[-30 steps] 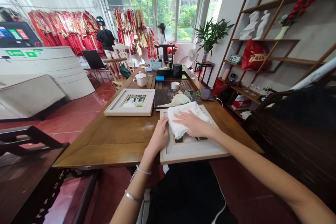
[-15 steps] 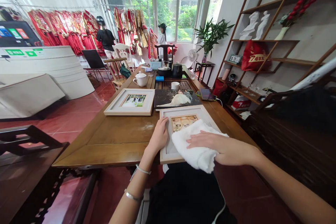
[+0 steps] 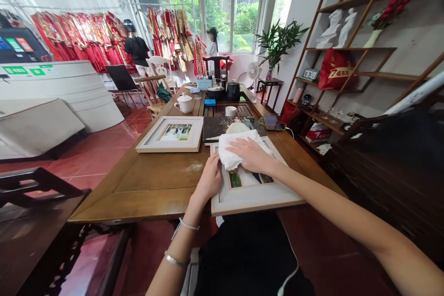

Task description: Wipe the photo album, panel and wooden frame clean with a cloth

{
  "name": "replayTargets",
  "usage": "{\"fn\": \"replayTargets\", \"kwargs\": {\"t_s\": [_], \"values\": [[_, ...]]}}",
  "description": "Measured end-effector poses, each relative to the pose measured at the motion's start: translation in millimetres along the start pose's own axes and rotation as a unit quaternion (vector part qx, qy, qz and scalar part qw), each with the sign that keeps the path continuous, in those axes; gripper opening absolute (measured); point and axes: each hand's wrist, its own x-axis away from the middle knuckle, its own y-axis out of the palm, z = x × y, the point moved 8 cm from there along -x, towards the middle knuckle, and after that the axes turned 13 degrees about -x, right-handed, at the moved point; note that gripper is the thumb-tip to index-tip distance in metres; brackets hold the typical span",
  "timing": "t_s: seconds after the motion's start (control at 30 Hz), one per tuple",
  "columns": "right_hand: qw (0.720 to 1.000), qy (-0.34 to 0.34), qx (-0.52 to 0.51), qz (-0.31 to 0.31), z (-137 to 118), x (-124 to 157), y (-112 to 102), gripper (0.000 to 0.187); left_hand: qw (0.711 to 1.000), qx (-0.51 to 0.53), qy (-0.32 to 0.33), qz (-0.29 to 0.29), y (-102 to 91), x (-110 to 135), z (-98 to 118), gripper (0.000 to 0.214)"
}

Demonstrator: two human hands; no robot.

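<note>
A light wooden picture frame [image 3: 256, 205] with a pale mat lies before me at the table's near edge. My left hand [image 3: 211, 176] is closed around its left side. On the frame's upper part lies a bunched white cloth [image 3: 229, 161], with my right hand [image 3: 255, 153] flat on top, fingers stretched and spread. The cloth covers the upper part of the photo [image 3: 244, 180], whose lower part shows green and dark patches. Just beyond is a dark photo panel [image 3: 217, 128], partly hidden. A second framed photo [image 3: 169, 147] rests to the left.
The wooden table [image 3: 156, 185] also carries a white lidded teapot [image 3: 184, 104], a white cup [image 3: 231, 111], a dark kettle [image 3: 232, 91] and a phone [image 3: 272, 122] on a cable. Shelves [image 3: 360, 51] stand at right. Two people are near red garments [image 3: 86, 41] at the back.
My right hand and the white cloth have moved away from me, from the frame's lower right to its upper part. More of the photo's lower part shows. My left hand stays on the frame.
</note>
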Motion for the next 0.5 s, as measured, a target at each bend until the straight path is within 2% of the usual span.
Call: {"fn": "replayTargets", "kwargs": {"t_s": [0.1, 0.23, 0.37, 0.5], "values": [[1.000, -0.003, 0.004, -0.022, -9.0, -10.0, 6.8, 0.071, 1.000, 0.019, 0.015, 0.011, -2.8, -0.2, 4.6, 0.046], [0.998, -0.040, -0.009, -0.051, -23.2, -6.7, 13.0, 0.070, 0.999, 0.028, -0.006, 0.045, -4.0, 1.3, -3.8, 0.054], [0.994, -0.067, -0.037, -0.073, -38.6, 12.7, 13.7, 0.069, 0.999, 0.021, -0.016, 0.040, -1.8, 2.6, -9.8, 0.054], [0.985, -0.098, -0.087, -0.109, -58.7, 46.3, 10.4, 0.073, 0.998, 0.029, -0.019, 0.045, -7.2, 3.1, -6.1, 0.048]]}}
